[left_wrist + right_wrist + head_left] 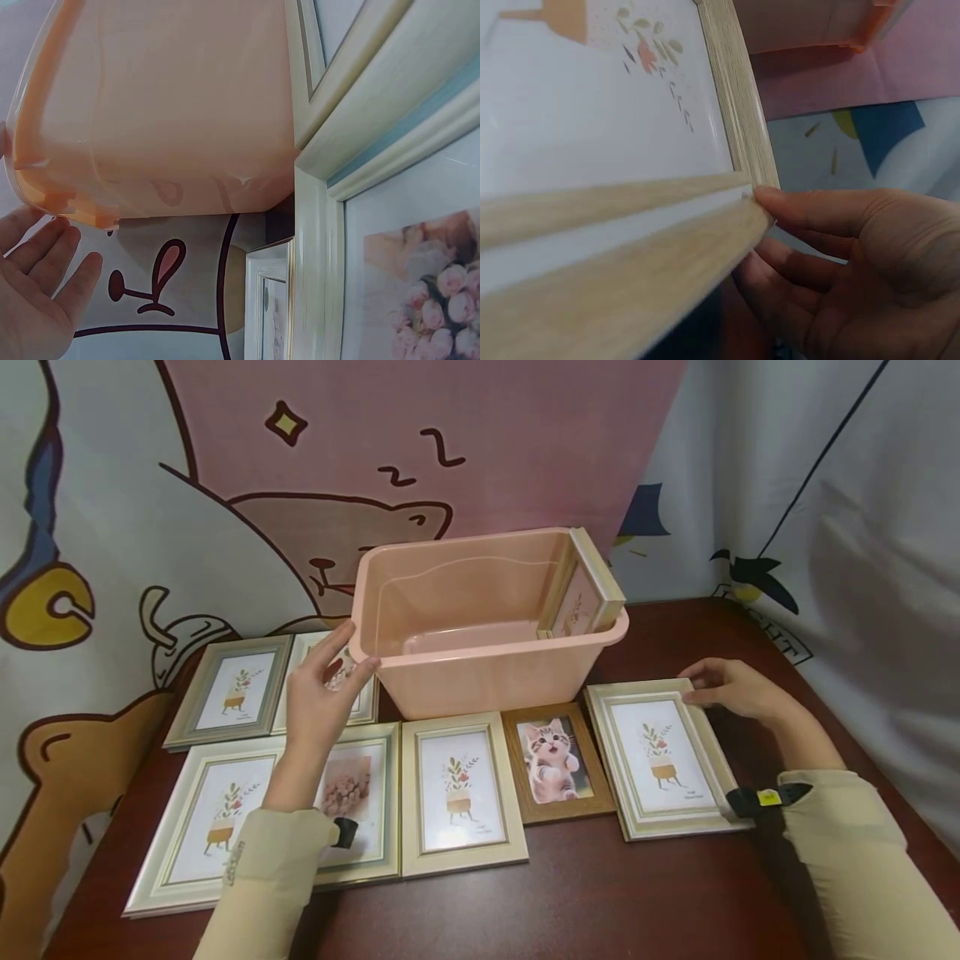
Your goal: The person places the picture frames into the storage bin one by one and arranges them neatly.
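My left hand [318, 697] holds the left end of a pink plastic bin [480, 681] at its rim, thumb toward the front, fingers at the side. In the left wrist view, the fingertips [64, 225] meet the rim's underside. On the right, my right hand [738, 689] pinches the upper right corner of a pale wood-grain picture frame [600, 727] with a plant-pot print. The right wrist view shows the thumb [780, 206] against the frame's edge, other fingers below. Inside the bin, at its right end, a light picture frame [597, 581] stands on edge.
Several frames lie on the dark red table [570, 902]: a brown kitten-picture frame [513, 768], a cream frame [411, 802], a flower-picture frame [393, 810], a white frame [157, 881] and a grey-green frame [191, 693]. A cartoon-printed cloth [525, 443] hangs behind.
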A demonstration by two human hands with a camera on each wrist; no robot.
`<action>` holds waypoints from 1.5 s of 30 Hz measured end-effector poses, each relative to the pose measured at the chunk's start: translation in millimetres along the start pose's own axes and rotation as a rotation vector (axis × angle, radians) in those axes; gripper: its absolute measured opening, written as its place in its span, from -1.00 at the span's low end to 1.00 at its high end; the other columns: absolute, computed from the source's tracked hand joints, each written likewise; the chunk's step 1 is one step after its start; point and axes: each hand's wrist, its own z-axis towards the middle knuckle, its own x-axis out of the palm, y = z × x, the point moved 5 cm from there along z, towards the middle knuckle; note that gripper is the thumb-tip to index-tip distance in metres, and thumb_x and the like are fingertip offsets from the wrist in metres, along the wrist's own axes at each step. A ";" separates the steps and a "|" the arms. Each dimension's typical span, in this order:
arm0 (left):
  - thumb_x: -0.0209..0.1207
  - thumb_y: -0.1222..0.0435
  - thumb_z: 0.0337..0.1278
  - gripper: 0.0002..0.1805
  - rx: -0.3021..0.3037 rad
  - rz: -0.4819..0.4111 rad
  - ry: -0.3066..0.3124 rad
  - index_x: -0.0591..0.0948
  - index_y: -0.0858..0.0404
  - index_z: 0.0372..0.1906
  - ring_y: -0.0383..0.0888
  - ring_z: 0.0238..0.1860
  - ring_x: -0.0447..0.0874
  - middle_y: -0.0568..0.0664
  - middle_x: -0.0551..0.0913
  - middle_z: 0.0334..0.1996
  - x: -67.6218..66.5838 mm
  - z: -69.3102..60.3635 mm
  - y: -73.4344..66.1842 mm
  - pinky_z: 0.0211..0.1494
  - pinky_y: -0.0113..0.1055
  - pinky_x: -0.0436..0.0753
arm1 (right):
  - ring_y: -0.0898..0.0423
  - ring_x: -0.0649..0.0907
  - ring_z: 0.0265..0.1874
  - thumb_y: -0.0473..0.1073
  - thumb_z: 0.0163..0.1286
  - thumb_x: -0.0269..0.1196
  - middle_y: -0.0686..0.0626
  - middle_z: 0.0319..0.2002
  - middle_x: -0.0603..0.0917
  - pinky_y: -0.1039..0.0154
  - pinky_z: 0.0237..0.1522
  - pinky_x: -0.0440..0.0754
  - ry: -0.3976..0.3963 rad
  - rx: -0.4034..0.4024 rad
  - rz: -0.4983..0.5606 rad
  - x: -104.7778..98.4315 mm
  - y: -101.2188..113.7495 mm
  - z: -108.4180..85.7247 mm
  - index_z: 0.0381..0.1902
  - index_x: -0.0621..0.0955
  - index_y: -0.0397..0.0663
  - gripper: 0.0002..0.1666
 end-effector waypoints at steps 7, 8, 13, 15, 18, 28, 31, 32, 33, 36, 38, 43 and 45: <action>0.34 0.13 0.22 -0.38 0.003 0.011 -0.005 0.49 0.08 0.38 -0.08 0.46 0.38 -0.08 0.47 0.41 0.2 0.3 1.6 0.46 -0.09 0.50 | 0.13 0.64 -0.15 0.08 0.39 0.30 -0.27 0.14 0.56 0.12 -0.08 0.80 0.008 0.009 0.087 -9.7 2.7 -9.3 0.31 0.44 -0.14 -0.33; 0.34 0.13 0.21 -0.38 0.002 0.014 -0.007 0.49 0.08 0.38 -0.09 0.46 0.38 -0.08 0.47 0.41 0.3 0.3 1.8 0.46 -0.10 0.51 | 0.16 0.65 -0.16 0.10 0.36 0.32 -0.25 0.14 0.57 0.13 -0.09 0.80 0.005 0.011 0.091 -11.4 2.7 -10.4 0.32 0.45 -0.12 -0.31; 0.35 0.11 0.20 -0.36 -0.004 0.033 -0.009 0.48 0.06 0.39 -0.12 0.46 0.38 -0.11 0.47 0.41 0.5 0.5 3.3 0.45 -0.13 0.51 | 0.22 0.67 -0.21 0.09 0.31 0.37 0.02 -0.03 0.67 0.30 -0.16 0.78 -0.019 0.012 0.143 -20.4 0.6 -16.6 0.27 0.50 -0.14 -0.31; 0.35 0.11 0.20 -0.36 -0.005 0.034 -0.009 0.48 0.05 0.39 -0.12 0.46 0.38 -0.11 0.47 0.41 0.4 0.6 3.4 0.45 -0.13 0.51 | 0.23 0.69 -0.21 0.05 0.32 0.37 0.18 -0.12 0.70 0.35 -0.17 0.78 -0.027 0.013 0.181 -24.1 -1.3 -19.7 0.25 0.52 -0.11 -0.37; 0.34 0.10 0.21 -0.36 -0.005 0.029 -0.009 0.48 0.05 0.39 -0.10 0.47 0.37 -0.09 0.46 0.41 0.3 0.6 2.7 0.46 -0.11 0.50 | 0.25 0.71 -0.20 -0.01 0.34 0.35 0.34 -0.20 0.70 0.37 -0.16 0.78 -0.039 0.007 0.236 -29.3 -4.1 -24.4 0.23 0.54 -0.02 -0.46; 0.33 0.07 0.22 -0.36 -0.015 0.028 0.002 0.47 0.04 0.39 -0.09 0.48 0.36 -0.09 0.46 0.42 0.3 0.4 1.6 0.47 -0.09 0.49 | 0.29 0.71 -0.27 -0.11 0.40 0.29 0.39 -0.19 0.69 0.41 -0.26 0.76 -0.156 -0.032 0.262 -52.6 1.0 -45.4 0.25 0.53 0.06 -0.52; 0.33 0.07 0.22 -0.36 -0.011 0.026 0.002 0.48 0.04 0.39 -0.09 0.48 0.36 -0.07 0.46 0.42 0.2 0.3 1.3 0.47 -0.08 0.49 | 0.30 0.70 -0.30 -0.15 0.37 0.32 0.32 -0.20 0.65 0.44 -0.30 0.74 -0.232 -0.048 0.263 -60.9 3.5 -52.2 0.25 0.54 0.01 -0.50; 0.33 0.08 0.22 -0.36 -0.010 0.027 0.001 0.48 0.05 0.39 -0.09 0.47 0.36 -0.07 0.46 0.42 0.1 0.3 1.2 0.47 -0.08 0.49 | 0.32 0.69 -0.31 -0.15 0.36 0.34 0.30 -0.20 0.63 0.46 -0.31 0.74 -0.259 -0.048 0.266 -63.7 4.1 -54.5 0.24 0.54 0.02 -0.50; 0.33 0.08 0.22 -0.37 -0.009 0.025 0.000 0.48 0.05 0.39 -0.08 0.47 0.36 -0.06 0.46 0.42 0.1 0.3 1.1 0.47 -0.08 0.49 | 0.34 0.68 -0.33 -0.15 0.34 0.35 0.29 -0.22 0.61 0.48 -0.32 0.73 -0.287 -0.048 0.265 -66.4 4.8 -56.9 0.23 0.55 0.03 -0.50; 0.33 0.08 0.22 -0.37 -0.011 0.025 0.000 0.48 0.04 0.39 -0.08 0.47 0.36 -0.06 0.46 0.42 0.1 0.3 1.2 0.47 -0.08 0.49 | 0.41 0.65 -0.37 -0.14 0.31 0.38 0.38 -0.25 0.59 0.56 -0.36 0.70 -0.369 -0.033 0.292 -73.5 6.9 -63.2 0.18 0.58 0.11 -0.52; 0.33 0.08 0.22 -0.37 -0.015 0.024 0.000 0.48 0.04 0.39 -0.09 0.48 0.36 -0.07 0.45 0.42 0.2 0.3 1.5 0.47 -0.08 0.48 | 0.45 0.65 -0.40 -0.16 0.31 0.38 0.45 -0.26 0.60 0.60 -0.38 0.68 -0.414 -0.032 0.323 -78.0 8.6 -67.1 0.15 0.59 0.17 -0.55; 0.33 0.08 0.22 -0.37 -0.016 0.026 0.000 0.48 0.05 0.39 -0.09 0.48 0.35 -0.08 0.45 0.42 0.3 0.5 1.7 0.47 -0.08 0.48 | 0.49 0.67 -0.42 -0.32 0.28 0.36 0.43 -0.29 0.65 0.62 -0.42 0.67 -0.536 -0.089 0.459 -88.8 15.8 -76.8 0.05 0.66 0.15 -0.59; 0.32 0.08 0.22 -0.37 -0.014 0.027 0.000 0.48 0.05 0.39 -0.08 0.48 0.35 -0.07 0.45 0.43 0.3 0.5 1.8 0.47 -0.08 0.48 | 0.48 0.68 -0.42 -0.39 0.26 0.36 0.36 -0.31 0.66 0.61 -0.43 0.68 -0.583 -0.128 0.519 -92.4 19.4 -80.4 0.02 0.69 0.09 -0.59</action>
